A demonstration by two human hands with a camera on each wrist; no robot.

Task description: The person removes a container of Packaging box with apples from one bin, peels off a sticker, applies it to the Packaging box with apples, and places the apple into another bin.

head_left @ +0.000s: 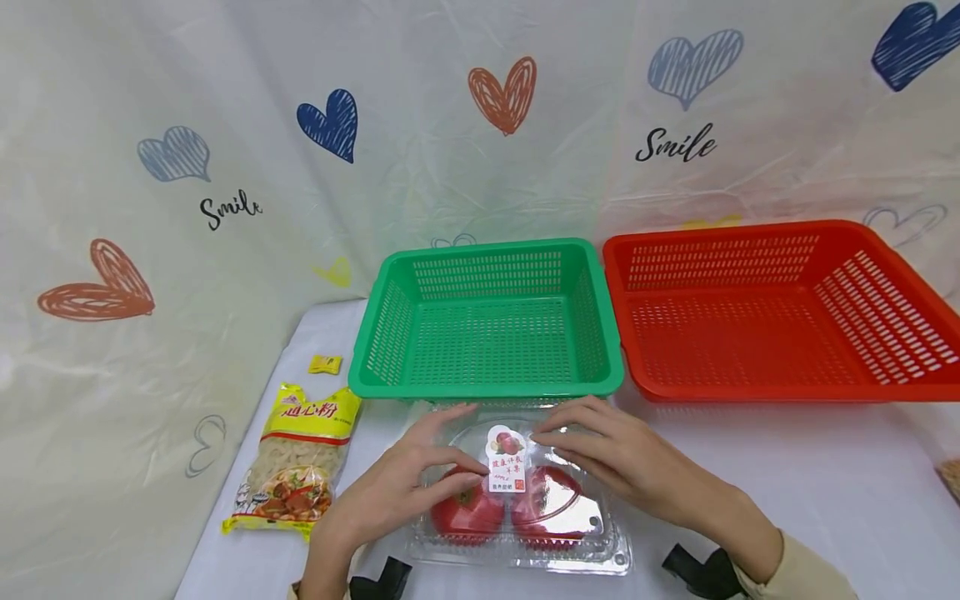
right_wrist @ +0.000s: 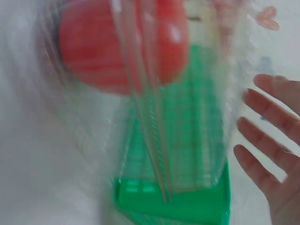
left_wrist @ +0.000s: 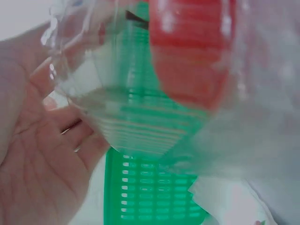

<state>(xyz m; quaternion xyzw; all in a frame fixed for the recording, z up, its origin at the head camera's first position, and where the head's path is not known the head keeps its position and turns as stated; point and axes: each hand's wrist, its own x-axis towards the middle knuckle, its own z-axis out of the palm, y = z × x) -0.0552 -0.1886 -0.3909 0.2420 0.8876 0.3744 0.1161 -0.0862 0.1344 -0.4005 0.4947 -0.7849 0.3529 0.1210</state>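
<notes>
A clear plastic clamshell box [head_left: 551,554] with a white label [head_left: 507,460] on its lid lies on the white-covered table. Two red apples show through it: the left apple [head_left: 471,510] and the right apple [head_left: 547,504]. My left hand [head_left: 408,475] is over the box's left side, fingers spread and apparently touching the lid. Over the right side, my right hand [head_left: 626,450] has its fingers extended towards the label. In the right wrist view, the right fingers [right_wrist: 265,136] are spread beside the plastic. The left palm [left_wrist: 47,164] faces the box in the left wrist view.
A green basket [head_left: 487,390] stands directly behind the box, and a larger red basket [head_left: 795,392] adjoins it on the right. To the left lie a yellow-and-clear bag of pasta [head_left: 300,458] and a small yellow packet [head_left: 325,364]. A brown item [head_left: 951,477] shows at the right edge.
</notes>
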